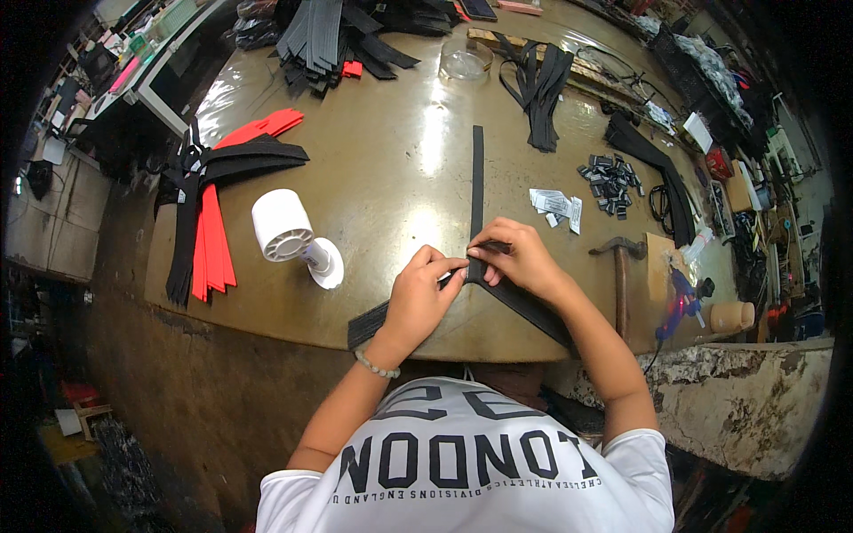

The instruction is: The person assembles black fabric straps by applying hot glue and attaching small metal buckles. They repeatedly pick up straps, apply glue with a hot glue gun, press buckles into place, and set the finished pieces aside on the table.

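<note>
Both my hands work close together at the near middle of the table. My left hand (421,298) has thumb and fingertips pinched at the end of a black strap, with a small pale bit showing between them. Thumb and fingers of my right hand (520,259) are closed on a folded part of the black strap (478,178), which runs straight away from me across the table. Beneath my hands lies a bundle of black straps, one arm (366,327) reaching left and the other (533,315) right. The exact overlap at my fingertips is hidden.
Left stand a white plastic spool (284,222) and red and black straps (209,240). Black strap piles (320,44) lie far off, near a clear round dish (466,60). On the right are small clips (611,182), labels (555,204), a hammer (621,284) and a glue gun (680,300).
</note>
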The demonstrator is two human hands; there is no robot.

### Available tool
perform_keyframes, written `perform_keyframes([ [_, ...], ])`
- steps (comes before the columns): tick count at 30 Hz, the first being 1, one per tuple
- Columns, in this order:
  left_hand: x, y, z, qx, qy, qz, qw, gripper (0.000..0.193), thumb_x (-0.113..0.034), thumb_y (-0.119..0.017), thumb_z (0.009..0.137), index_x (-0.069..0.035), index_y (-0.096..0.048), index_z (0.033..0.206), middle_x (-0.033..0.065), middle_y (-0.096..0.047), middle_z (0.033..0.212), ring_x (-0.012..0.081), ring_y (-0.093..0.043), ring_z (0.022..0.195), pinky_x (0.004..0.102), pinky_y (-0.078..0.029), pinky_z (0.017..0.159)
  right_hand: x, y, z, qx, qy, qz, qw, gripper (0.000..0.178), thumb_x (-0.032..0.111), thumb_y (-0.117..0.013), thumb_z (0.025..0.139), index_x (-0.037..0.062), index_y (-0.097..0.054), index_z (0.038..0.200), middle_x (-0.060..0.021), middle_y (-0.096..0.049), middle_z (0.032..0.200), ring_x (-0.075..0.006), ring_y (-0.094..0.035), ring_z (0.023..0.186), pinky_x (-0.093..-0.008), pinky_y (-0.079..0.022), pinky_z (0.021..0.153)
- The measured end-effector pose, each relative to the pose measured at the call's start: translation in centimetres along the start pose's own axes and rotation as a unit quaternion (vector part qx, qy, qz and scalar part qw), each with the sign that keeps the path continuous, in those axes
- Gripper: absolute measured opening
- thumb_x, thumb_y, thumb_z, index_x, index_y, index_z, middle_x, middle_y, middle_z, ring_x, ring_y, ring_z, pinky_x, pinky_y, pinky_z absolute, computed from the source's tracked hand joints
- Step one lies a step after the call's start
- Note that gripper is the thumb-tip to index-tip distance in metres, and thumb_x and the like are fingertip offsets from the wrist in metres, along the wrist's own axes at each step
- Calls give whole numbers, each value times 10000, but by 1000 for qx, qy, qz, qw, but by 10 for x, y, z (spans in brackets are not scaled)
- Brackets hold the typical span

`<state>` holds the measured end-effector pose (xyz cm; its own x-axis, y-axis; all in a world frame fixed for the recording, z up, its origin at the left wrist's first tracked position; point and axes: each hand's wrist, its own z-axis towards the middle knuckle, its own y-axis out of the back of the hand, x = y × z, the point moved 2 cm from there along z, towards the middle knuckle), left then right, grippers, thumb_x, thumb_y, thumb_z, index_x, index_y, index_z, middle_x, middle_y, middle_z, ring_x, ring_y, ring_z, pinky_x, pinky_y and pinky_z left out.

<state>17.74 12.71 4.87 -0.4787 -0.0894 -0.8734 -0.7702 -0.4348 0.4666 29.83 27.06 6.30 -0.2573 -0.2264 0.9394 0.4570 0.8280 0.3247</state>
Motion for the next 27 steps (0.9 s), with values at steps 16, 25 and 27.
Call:
perform_keyframes([
  [16,-16,-6,-4,33,-22,156,987,346,-220,-722,862,-147,-675,1197,97,-555,879,256,-599,761,380,-500,699,-2,-13,-33,-181,51,-279,942,199,175,-629,925,-3,-588,1005,-199,-620,1065,-414,-624,840,-466,-517,733],
  [25,-10,12,-7,5,-62,9,998,266,-119,-670,883,-73,-695,1144,115,-578,901,283,-610,741,367,-506,677,11,-50,-75,-101,169,-441,876,431,-2,-593,780,11,-604,1210,-145,-560,1282,-343,-537,1101,-403,-463,926],
  [27,-10,6,-15,-24,-47,37,998,205,-101,-680,875,-49,-713,1071,115,-580,869,267,-611,725,364,-500,658,2,-25,-81,-153,137,-307,929,366,69,-624,826,14,-615,1187,-154,-566,1261,-344,-535,1099,-424,-431,953],
])
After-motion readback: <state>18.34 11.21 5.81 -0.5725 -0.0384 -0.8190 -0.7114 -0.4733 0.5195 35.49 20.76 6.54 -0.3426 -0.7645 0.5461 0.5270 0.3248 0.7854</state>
